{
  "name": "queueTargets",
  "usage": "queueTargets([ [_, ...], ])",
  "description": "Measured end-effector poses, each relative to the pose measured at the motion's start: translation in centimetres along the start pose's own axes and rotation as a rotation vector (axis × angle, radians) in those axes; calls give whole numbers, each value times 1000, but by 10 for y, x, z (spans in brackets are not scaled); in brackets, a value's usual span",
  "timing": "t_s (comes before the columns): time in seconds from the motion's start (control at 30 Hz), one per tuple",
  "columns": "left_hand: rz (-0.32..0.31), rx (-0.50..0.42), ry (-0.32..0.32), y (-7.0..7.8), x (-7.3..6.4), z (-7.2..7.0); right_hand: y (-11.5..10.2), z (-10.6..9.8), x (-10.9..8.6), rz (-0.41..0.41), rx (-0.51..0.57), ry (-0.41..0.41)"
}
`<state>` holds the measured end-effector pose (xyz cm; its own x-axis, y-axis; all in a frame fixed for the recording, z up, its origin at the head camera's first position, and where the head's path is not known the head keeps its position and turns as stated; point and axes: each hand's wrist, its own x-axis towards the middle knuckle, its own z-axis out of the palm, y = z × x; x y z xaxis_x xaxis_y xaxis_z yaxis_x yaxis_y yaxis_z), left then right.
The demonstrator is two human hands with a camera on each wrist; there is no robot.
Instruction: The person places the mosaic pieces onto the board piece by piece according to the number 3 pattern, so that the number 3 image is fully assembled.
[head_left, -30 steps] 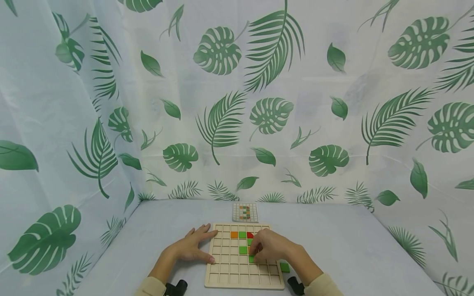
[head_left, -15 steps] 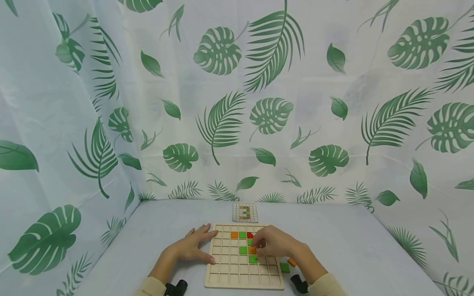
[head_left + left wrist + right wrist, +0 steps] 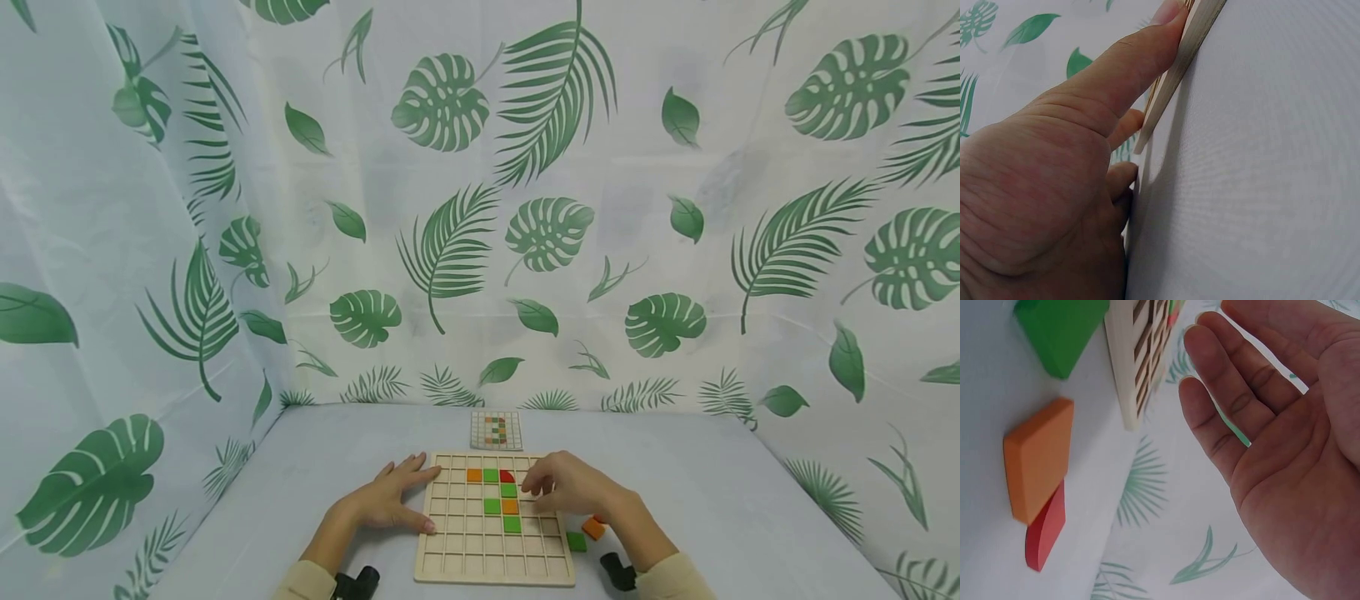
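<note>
A wooden grid board (image 3: 465, 568) lies on the table, with square green and orange tiles and one red round-edged piece (image 3: 507, 477) in its cells. My left hand (image 3: 386, 500) rests at its left side, fingers spread; in the left wrist view the thumb (image 3: 1129, 69) touches the board's edge. Over the right part of the board hovers my right hand (image 3: 573, 487), fingers loosely bent, holding nothing. The lowest green tile (image 3: 512, 524) and the orange tile (image 3: 510, 507) above it sit left of its fingertips.
Right of the board lie a loose green tile (image 3: 576, 542), an orange tile (image 3: 593, 528) and a red curved piece (image 3: 1047, 531) touching the orange one. Behind the board is a card (image 3: 496, 431) printed with a coloured grid. A leaf-patterned curtain (image 3: 465, 358) hangs behind the table.
My right hand has drawn off the tiles to the right and its fingers have loosened, uncovering the orange and lowest green tiles and the loose orange tile. My left hand has stayed put.
</note>
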<state>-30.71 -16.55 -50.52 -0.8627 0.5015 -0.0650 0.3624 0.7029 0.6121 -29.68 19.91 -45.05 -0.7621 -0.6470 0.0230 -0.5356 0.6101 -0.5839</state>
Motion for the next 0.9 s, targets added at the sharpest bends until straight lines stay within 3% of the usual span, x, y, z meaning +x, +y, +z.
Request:
queueTargets([
  [0.47,-5,-10,-3,1,-1,-1,12,-12,-15,54,-19,23],
  [0.9,-26,-7,-9,-3,2,0,20,-28,-29,185,-6,43],
])
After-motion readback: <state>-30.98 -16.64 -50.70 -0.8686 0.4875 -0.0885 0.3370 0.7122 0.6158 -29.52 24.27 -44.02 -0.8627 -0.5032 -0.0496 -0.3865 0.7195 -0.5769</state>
